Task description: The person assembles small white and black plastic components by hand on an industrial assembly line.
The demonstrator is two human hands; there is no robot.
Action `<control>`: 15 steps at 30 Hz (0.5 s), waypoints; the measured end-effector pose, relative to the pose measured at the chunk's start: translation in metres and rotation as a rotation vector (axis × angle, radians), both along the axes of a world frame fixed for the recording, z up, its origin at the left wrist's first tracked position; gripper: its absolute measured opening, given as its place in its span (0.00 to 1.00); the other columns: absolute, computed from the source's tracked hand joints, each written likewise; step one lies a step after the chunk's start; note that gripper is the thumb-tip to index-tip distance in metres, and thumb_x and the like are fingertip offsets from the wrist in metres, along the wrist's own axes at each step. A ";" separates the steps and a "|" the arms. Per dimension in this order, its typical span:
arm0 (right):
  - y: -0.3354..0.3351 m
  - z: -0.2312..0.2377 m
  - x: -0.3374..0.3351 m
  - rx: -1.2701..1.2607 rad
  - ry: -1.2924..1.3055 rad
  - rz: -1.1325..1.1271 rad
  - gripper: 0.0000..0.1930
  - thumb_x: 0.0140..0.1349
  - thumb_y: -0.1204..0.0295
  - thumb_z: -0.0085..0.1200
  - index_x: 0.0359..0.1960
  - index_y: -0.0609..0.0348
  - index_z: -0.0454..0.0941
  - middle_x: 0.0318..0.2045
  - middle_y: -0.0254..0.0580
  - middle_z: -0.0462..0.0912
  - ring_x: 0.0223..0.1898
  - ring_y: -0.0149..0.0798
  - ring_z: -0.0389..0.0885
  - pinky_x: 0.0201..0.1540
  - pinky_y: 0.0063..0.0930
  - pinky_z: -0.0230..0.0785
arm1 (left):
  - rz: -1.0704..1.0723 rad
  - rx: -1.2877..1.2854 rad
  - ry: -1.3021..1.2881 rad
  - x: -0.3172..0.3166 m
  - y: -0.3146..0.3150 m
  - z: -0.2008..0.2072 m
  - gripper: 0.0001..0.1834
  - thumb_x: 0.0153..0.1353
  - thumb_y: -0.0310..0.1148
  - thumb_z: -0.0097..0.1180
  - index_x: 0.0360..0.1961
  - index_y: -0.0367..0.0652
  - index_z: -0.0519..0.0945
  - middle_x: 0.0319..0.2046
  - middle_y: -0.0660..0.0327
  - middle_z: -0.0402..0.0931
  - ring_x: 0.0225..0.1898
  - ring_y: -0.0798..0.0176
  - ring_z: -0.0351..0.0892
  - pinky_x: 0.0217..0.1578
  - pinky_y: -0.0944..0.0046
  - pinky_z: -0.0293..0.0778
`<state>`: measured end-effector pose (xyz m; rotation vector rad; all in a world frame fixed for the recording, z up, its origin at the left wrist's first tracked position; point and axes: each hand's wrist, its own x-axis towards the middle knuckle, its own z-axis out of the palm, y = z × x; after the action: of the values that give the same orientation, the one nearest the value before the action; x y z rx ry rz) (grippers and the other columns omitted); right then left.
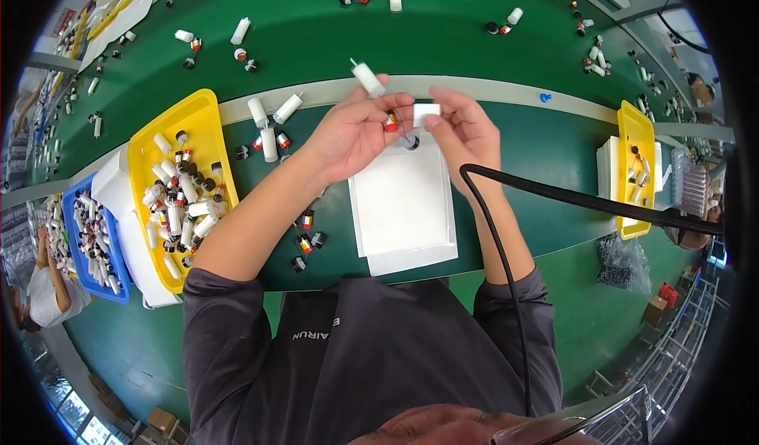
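Above the workbench, my left hand (pixel 348 137) is closed with a white plastic cylinder (pixel 368 79) held between its fingers, a thin tip poking out of its upper end. At its fingertips is a small red-banded part (pixel 391 121). Wire runs from there toward a black round cap (pixel 411 141), which hangs between my hands. My right hand (pixel 470 133), partly blurred, pinches a small white square-looking piece (pixel 427 115) with thumb and fingers. Beneath both hands lies a stack of white sheets (pixel 403 208).
Left of me stands a yellow tray (pixel 209 105) full of white cylinders and wired parts, beside a blue tray (pixel 118 267). Loose parts (pixel 304 243) lie near my left forearm. Another yellow tray (pixel 624 117) is at right. A black cable (pixel 585 200) crosses my right forearm. A green conveyor belt (pixel 316 34) runs beyond.
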<state>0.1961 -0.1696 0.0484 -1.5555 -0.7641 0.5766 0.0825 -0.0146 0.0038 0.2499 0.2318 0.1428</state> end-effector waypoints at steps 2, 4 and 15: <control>-0.004 0.001 0.009 -0.069 0.155 -0.071 0.09 0.66 0.81 0.58 0.47 0.66 0.79 0.38 0.31 0.81 0.40 0.23 0.77 0.46 0.18 0.70 | 0.071 0.093 0.014 0.001 0.002 -0.001 0.28 0.63 0.17 0.41 0.65 0.45 0.62 0.54 0.49 0.73 0.57 0.50 0.74 0.65 0.48 0.68; -0.002 0.003 0.014 -0.012 0.172 -0.032 0.08 0.67 0.81 0.57 0.46 0.64 0.79 0.38 0.31 0.81 0.40 0.23 0.77 0.46 0.18 0.70 | 0.080 0.103 0.024 0.002 0.004 0.001 0.29 0.63 0.17 0.40 0.65 0.46 0.62 0.53 0.49 0.72 0.56 0.51 0.74 0.65 0.48 0.69; 0.002 -0.014 0.010 0.084 0.164 0.037 0.17 0.68 0.79 0.56 0.57 0.60 0.70 0.41 0.34 0.77 0.37 0.25 0.76 0.45 0.22 0.73 | 0.061 0.162 0.004 0.003 0.007 0.000 0.30 0.63 0.16 0.38 0.66 0.49 0.60 0.55 0.49 0.72 0.60 0.49 0.74 0.66 0.48 0.69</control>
<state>0.2058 -0.1679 0.0348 -1.4005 -0.6846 0.6823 0.0852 -0.0071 0.0034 0.4048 0.2322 0.2215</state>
